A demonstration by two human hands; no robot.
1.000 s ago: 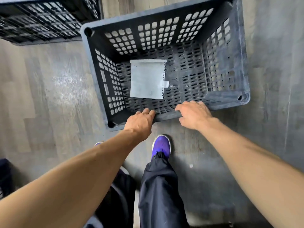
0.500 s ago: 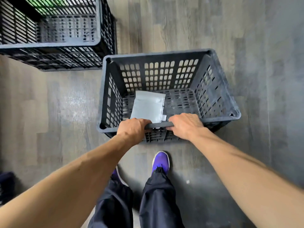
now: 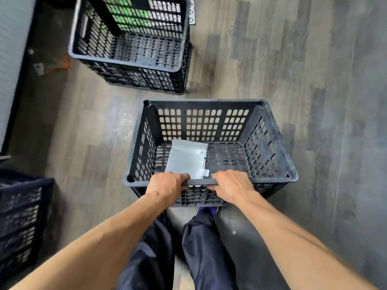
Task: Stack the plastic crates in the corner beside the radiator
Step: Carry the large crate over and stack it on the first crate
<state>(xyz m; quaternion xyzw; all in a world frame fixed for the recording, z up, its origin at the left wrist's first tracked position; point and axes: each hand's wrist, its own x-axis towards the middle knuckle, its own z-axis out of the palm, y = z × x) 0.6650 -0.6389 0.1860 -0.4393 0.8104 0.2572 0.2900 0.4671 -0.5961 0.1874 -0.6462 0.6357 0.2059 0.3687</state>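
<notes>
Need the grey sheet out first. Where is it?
Head view: the grey sheet lies inside the held crate, left of centre, just beyond the left hand.

Grey wood-plank floor point(image 3: 293, 59), dark trousers point(image 3: 205, 248), purple shoe tip point(image 3: 207, 209), pale perforated-edge sheet point(image 3: 184, 162)

Soft even daylight, motion blur and wide-angle distortion at edges.
</notes>
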